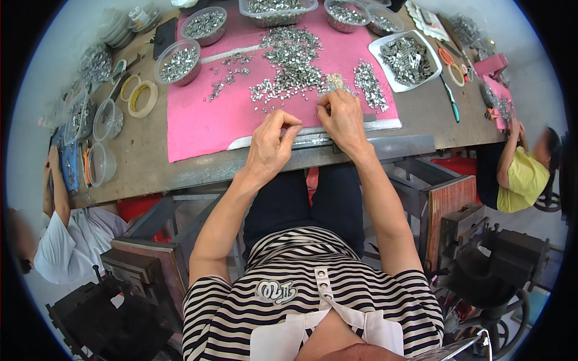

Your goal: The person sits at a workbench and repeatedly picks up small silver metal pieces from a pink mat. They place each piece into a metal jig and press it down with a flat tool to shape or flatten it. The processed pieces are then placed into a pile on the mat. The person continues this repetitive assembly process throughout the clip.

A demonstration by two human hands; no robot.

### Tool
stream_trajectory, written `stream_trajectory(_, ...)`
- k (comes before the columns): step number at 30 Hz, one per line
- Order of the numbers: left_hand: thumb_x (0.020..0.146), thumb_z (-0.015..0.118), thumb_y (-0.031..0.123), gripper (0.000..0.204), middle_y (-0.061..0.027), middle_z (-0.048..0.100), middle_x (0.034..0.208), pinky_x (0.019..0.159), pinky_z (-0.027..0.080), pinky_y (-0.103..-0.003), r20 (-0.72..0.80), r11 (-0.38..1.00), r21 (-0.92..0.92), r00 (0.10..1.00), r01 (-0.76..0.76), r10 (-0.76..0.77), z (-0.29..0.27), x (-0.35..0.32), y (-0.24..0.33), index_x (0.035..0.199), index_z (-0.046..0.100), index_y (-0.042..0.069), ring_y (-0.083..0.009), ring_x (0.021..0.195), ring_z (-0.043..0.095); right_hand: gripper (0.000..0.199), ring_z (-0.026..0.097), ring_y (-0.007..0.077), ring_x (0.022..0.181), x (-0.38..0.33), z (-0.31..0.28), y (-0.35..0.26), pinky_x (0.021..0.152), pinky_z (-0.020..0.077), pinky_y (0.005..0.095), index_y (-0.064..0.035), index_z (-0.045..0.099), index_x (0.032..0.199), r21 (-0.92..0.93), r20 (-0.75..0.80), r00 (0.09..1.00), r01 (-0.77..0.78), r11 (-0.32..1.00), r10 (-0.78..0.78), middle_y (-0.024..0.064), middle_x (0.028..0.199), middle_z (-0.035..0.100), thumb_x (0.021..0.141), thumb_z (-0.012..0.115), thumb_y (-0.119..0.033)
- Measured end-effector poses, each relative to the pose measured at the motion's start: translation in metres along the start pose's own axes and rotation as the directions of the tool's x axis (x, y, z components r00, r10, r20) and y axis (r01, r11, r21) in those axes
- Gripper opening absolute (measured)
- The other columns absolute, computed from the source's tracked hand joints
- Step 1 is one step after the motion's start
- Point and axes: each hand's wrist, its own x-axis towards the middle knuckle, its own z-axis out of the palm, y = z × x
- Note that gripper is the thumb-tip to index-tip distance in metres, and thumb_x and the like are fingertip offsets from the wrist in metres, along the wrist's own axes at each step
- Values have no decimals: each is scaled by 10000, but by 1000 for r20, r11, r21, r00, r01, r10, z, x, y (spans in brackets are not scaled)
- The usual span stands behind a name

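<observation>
My left hand (pixel 271 144) is held over the near edge of a pink mat (pixel 198 129), its fingers curled and the thumb close to the index finger. Whatever it pinches, if anything, is too small to make out. Just to its right, my right hand (pixel 344 120) is closed with the fingertips turned down, hiding what they may hold. Below both hands, a narrow metal strip (pixel 310 142) lies along the table's front edge. Beyond them a loose heap of small silver metal pieces (pixel 292 60) spreads over the mat, with a smaller heap (pixel 369 84) to the right.
Plastic bowls of metal pieces (pixel 179 62) line the back, and a white tray (pixel 391 78) of larger pieces stands right. Tape rolls (pixel 143 100) and empty tubs (pixel 101 163) sit left; orange-handled scissors (pixel 447 58) lie right. Two people work at either side.
</observation>
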Motion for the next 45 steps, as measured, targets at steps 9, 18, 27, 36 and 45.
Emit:
stream_trajectory(9,933,702,31,90,-115,717,959,828,535,-371,72,999,17,997,-43,42,6,-10,3,1001,655,-5,-253,897,687,67,662,325,860,3,-8,2,815,452,450,-38,699,868,26,79,996,36,999,-38,126,844,667,860,718,-102)
stream_trajectory(18,907,690,-1,106,-130,648,958,797,490,-409,33,971,136,981,-195,193,19,-12,0,1002,643,-3,-319,886,618,71,656,301,876,-42,-39,-23,797,511,410,23,647,934,516,110,994,-63,854,7,130,930,670,911,699,-20)
stream_trajectory(27,911,656,-34,108,-154,608,947,782,485,-425,33,971,158,984,-179,176,20,-12,2,1008,610,-20,-331,878,609,82,639,307,891,-51,-30,-23,818,495,403,12,638,934,468,53,998,-12,884,-14,125,949,669,884,704,13)
stream_trajectory(36,919,642,-26,97,-158,591,940,771,481,-427,25,972,155,984,-177,175,22,-12,2,1004,597,-23,-336,855,597,100,636,310,898,-51,-30,-21,812,496,404,5,639,929,431,38,997,40,902,-62,120,949,663,869,718,21)
stream_trajectory(45,907,661,10,108,-139,601,931,799,477,-441,18,963,199,983,-185,185,26,-13,2,1001,609,5,-342,889,604,146,663,279,915,-57,-30,-25,875,466,383,-23,697,988,123,-100,950,307,944,-296,83,992,709,850,746,-11)
